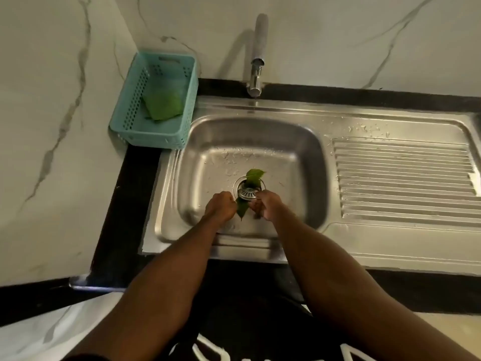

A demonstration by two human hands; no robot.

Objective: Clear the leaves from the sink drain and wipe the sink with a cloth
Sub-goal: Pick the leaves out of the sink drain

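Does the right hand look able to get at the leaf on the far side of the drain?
Probably yes. The right hand is already at the strainer, and the leaf lies just beyond it with nothing lying over it.

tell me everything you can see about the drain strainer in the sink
The drain strainer is a round, shiny metal piece with slots around its domed top, sitting at the drain opening in the steel sink basin floor. It looks tilted, perhaps lifted out of its seat. A green leaf lies across its far edge and another leaf pokes out below it. The right hand touches its near right rim; the left hand is beside it.
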